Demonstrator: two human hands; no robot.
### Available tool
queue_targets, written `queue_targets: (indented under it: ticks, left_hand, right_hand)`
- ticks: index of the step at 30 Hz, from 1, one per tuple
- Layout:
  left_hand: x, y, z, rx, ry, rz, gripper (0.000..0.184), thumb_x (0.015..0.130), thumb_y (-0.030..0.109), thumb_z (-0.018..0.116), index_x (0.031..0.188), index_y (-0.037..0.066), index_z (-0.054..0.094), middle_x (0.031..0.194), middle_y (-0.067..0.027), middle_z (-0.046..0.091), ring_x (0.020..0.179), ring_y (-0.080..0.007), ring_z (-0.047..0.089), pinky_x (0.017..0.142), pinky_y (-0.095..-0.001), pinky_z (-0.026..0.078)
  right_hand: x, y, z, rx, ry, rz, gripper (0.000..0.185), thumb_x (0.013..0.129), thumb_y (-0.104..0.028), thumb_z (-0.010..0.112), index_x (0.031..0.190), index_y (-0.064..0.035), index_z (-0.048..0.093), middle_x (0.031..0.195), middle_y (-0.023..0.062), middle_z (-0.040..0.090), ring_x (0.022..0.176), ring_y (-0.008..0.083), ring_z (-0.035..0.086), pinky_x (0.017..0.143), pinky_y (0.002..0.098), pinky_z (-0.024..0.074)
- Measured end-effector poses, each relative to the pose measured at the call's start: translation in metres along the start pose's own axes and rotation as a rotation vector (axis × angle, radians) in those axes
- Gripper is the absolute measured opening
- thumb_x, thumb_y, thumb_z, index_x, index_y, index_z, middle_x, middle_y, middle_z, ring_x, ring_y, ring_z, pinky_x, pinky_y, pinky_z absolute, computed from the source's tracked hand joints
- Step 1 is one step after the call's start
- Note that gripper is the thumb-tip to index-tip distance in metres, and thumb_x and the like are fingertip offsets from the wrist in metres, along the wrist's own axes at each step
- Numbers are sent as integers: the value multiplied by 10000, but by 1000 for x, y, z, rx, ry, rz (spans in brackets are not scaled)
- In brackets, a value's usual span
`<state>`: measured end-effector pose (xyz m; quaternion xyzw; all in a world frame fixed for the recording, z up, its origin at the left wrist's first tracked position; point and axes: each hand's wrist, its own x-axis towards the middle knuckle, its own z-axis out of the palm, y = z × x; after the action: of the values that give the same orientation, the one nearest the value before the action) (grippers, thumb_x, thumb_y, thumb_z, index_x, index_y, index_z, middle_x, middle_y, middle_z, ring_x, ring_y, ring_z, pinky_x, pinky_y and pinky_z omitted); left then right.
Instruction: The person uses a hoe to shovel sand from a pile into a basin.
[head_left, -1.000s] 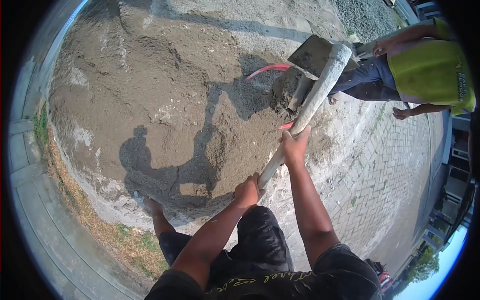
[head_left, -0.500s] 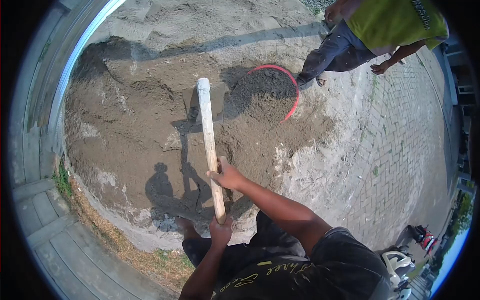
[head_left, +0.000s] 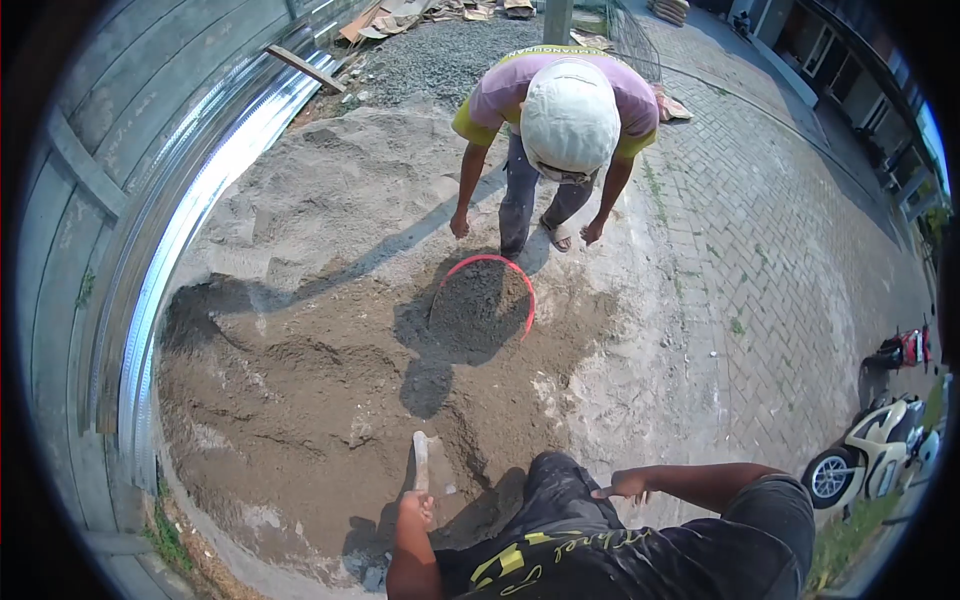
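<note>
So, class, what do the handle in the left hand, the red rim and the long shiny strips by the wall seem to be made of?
Handle: probably wood, dull, with uneven pale-to-brown colouring.
Red rim: likely plastic, judging by its bright colour.
Strips: apparently metal with a bright finish, given their strong glare.

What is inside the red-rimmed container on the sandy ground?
Dark, crumbly material fills the red-rimmed container to about its rim. The container's bottom and inner wall are covered and cannot be seen.
</note>
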<state>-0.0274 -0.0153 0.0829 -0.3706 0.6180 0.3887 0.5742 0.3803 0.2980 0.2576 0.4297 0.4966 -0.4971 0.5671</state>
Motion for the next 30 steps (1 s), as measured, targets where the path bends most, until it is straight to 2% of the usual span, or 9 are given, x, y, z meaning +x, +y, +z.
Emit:
queue_targets:
  ticks: [4, 7, 14, 18, 22, 24, 26, 28, 30]
  left_hand:
    - [-11, 47, -9, -23, 102, -49, 151, 882, 170, 506, 938, 44, 567, 864, -179, 602, 426, -85, 426, 384, -222, 298]
    - [26, 66, -31, 28, 24, -161, 166, 913, 197, 497, 1010, 91, 580, 1012, -93, 617, 521, -90, 476, 459, -284, 326]
    - [35, 53, -51, 106, 28, -91, 290, 918, 252, 496, 1063, 14, 578, 833, -96, 592, 511, -129, 466, 471, -298, 316]
    - [40, 50, -56, 162, -17, 11, 342, 914, 231, 480, 1019, -86, 559, 737, -101, 556, 503, -165, 454, 457, -295, 320]
    - [50, 53, -39, 18, 175, 20, 252, 886, 129, 502, 960, -107, 551, 669, -111, 512, 492, -177, 444, 444, -295, 342]
    - [38, 41, -74, 593, -343, 535, 216, 868, 87, 521, 1010, -73, 544, 695, -156, 515, 506, -170, 456, 433, -283, 366]
    - [41, 42, -93, 621, -265, 580, 246, 885, 132, 530, 1064, -37, 534, 751, -194, 554, 514, -167, 484, 403, -269, 371]
    - [31, 63, -88, 48, 77, -45, 240, 908, 186, 519, 1078, 18, 538, 837, -192, 605, 524, -152, 519, 371, -254, 357]
    - [17, 60, -108, 131, 45, 33, 233, 915, 233, 524, 1056, 51, 559, 860, -163, 623, 533, -139, 543, 378, -230, 356]
  right_hand:
    - [-31, -4, 82, 408, -367, -191, 983, 805, -817, 461, 1453, -80, 419, 1471, 184, 424, 1259, 276, 516, 1027, 440, 436]
    - [-60, -17, 112, 732, -435, -305, 863, 883, -743, 434, 1467, -108, 406, 1491, 117, 417, 1275, 180, 502, 1047, 352, 424]
    - [-18, -3, 163, 481, 106, -1006, 819, 902, -745, 382, 1409, -113, 504, 1340, 118, 581, 1211, 183, 551, 1052, 314, 402]
    - [3, -25, 175, 319, 368, -730, 907, 847, -810, 394, 1353, -75, 558, 1283, 129, 615, 1178, 208, 573, 1023, 321, 416]
    - [-62, -61, 175, 761, 118, -498, 941, 812, -824, 434, 1354, -61, 536, 1312, 186, 576, 1206, 268, 552, 1041, 347, 410]
    - [-68, -65, 180, 811, 196, -449, 998, 801, -800, 495, 1405, -7, 436, 1361, 225, 521, 1263, 314, 500, 1070, 368, 386]
    - [-76, -72, 188, 824, 216, -397, 1058, 792, -782, 540, 1443, 33, 361, 1397, 254, 479, 1305, 349, 461, 1092, 383, 368]
    - [-102, -82, 189, 915, 220, -413, 1100, 790, -724, 611, 1441, 103, 293, 1413, 278, 449, 1312, 348, 455, 1088, 391, 375]
    - [-105, -89, 191, 998, 199, -432, 1127, 790, -673, 667, 1427, 158, 250, 1416, 292, 433, 1304, 336, 463, 1076, 394, 389]
